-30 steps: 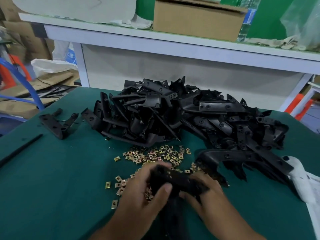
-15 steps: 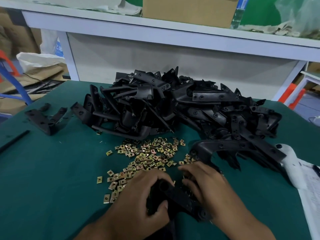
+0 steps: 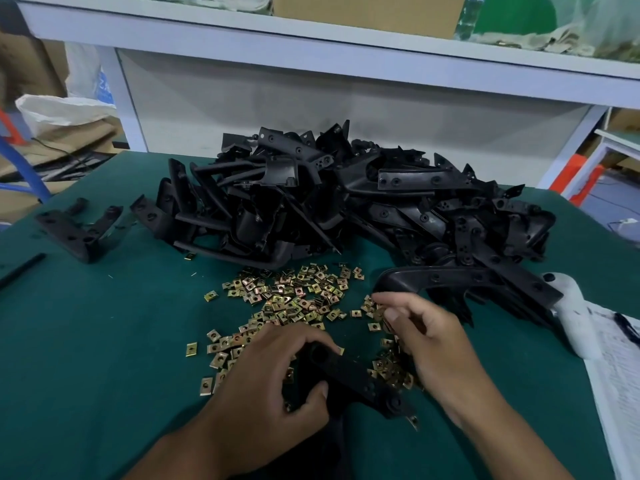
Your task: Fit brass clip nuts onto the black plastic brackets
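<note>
Brass clip nuts (image 3: 294,299) lie scattered on the green worktop (image 3: 104,341), just in front of the heap of black brackets (image 3: 346,202). The left hand (image 3: 263,386) grips one black bracket (image 3: 349,375) near the nuts, while the right hand (image 3: 433,344) pinches among them, seemingly picking one. Next, that nut likely needs sliding onto the bracket's holed end.

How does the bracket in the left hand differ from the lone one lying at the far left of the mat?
The held bracket is gripped by the left hand near the clip nuts; the far-left bracket lies untouched, away from them. The held one shows a straight bar; the far-left one shows an angled shape. Both are black plastic with holes.
</note>
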`<state>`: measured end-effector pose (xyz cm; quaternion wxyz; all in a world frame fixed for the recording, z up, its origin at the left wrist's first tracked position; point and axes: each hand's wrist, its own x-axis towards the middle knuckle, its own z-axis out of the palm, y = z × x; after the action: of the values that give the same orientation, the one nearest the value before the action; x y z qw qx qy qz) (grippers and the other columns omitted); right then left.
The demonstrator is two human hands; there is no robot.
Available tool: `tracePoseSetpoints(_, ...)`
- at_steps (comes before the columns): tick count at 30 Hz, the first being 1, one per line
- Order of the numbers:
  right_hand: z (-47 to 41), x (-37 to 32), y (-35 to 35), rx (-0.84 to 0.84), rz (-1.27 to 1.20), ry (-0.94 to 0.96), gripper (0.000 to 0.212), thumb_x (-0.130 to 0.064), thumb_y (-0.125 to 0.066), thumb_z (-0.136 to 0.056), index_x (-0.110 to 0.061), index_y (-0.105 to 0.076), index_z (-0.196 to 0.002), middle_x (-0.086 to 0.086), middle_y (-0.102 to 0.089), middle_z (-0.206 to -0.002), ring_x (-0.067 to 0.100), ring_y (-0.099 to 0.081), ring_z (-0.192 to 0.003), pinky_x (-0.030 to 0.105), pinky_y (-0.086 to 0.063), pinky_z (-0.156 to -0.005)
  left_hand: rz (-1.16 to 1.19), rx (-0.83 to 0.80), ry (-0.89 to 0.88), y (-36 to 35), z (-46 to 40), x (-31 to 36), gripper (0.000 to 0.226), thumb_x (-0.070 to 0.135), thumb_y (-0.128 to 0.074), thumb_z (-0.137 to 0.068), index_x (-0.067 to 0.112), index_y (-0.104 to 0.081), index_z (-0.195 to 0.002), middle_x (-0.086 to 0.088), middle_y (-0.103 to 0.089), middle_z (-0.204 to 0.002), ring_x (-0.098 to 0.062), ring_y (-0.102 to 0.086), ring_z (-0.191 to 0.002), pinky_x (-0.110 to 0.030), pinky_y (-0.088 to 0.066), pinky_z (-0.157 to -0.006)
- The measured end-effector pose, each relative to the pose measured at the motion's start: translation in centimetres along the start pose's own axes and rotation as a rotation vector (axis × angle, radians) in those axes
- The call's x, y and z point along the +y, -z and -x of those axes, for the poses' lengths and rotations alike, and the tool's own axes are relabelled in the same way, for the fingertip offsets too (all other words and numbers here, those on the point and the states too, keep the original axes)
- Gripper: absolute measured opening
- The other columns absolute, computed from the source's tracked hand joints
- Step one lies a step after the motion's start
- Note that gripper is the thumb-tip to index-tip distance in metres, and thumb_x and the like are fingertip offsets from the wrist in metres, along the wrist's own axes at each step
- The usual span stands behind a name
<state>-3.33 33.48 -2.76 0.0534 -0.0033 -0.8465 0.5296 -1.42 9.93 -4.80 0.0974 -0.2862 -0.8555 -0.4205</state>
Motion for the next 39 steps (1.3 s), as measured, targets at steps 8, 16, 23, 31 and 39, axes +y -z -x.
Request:
tracePoseSetpoints(8,0.3,-1.1,-0.2,-0.2,-0.437,-0.196,0.023,-0.036,-0.063,-0.086,-0.028,-0.076,-0.105,-0.014,-0.058,-0.07,0.005,-0.046,-0.064,0.028,-0.029,-0.058,-0.051,-0.046,0.012,-0.2,-0.1,0.0,0.037,0.047,-0.063,-0.083,0.054,-0.053,-0.118,0.032,-0.058,-0.106,-0.002,-0.055,-0.105,-0.027,-0.043,-0.085)
tracePoseSetpoints(16,1.0,-2.4,0.1,-0.29,-0.337,-0.049,0.012,-0.024,-0.065,-0.092,-0.032,-0.074,-0.096,-0.018,-0.06,-0.069,-0.002,-0.053,-0.063,0.014,-0.043,-0.058,0.013,-0.088,0.091,-0.7,-0.1,-0.9,0.047,0.076,-0.053,-0.084,0.063,-0.046,-0.129,0.037,-0.056,-0.117,0.008,-0.051,-0.116,-0.021,-0.041,-0.09)
tracePoseSetpoints(23,1.3,-2.6,0.5,-0.331,-0.245,-0.012,0.011,-0.033,-0.071,-0.085,-0.031,-0.077,-0.093,-0.008,-0.068,-0.074,0.004,-0.062,-0.069,0.015,-0.048,-0.062,0.097,-0.058,0.143,-0.7,-0.3,-0.9,0.042,0.075,-0.058,-0.079,0.06,-0.05,-0.117,0.036,-0.059,-0.117,0.01,-0.053,-0.118,-0.023,-0.045,-0.092)
tracePoseSetpoints(31,1.3,-2.9,0.7,-0.346,-0.204,-0.001,0.014,-0.037,-0.07,-0.083,-0.032,-0.079,-0.093,-0.007,-0.071,-0.076,0.005,-0.064,-0.07,0.016,-0.049,-0.063,0.119,-0.04,0.112,-0.6,-0.4,-0.5,0.038,0.062,-0.063,-0.083,0.053,-0.055,-0.118,0.032,-0.063,-0.112,0.001,-0.059,-0.113,-0.027,-0.046,-0.093)
tracePoseSetpoints(39,1.3,-3.0,0.9,-0.387,-0.218,-0.013,0.015,-0.034,-0.07,-0.087,-0.028,-0.08,-0.097,-0.002,-0.076,-0.085,0.005,-0.069,-0.075,0.013,-0.05,-0.064,0.212,-0.031,0.092,-0.4,-0.7,-0.2,0.03,0.049,-0.068,-0.086,0.043,-0.059,-0.114,0.02,-0.068,-0.11,-0.009,-0.063,-0.11,-0.018,-0.046,-0.091)
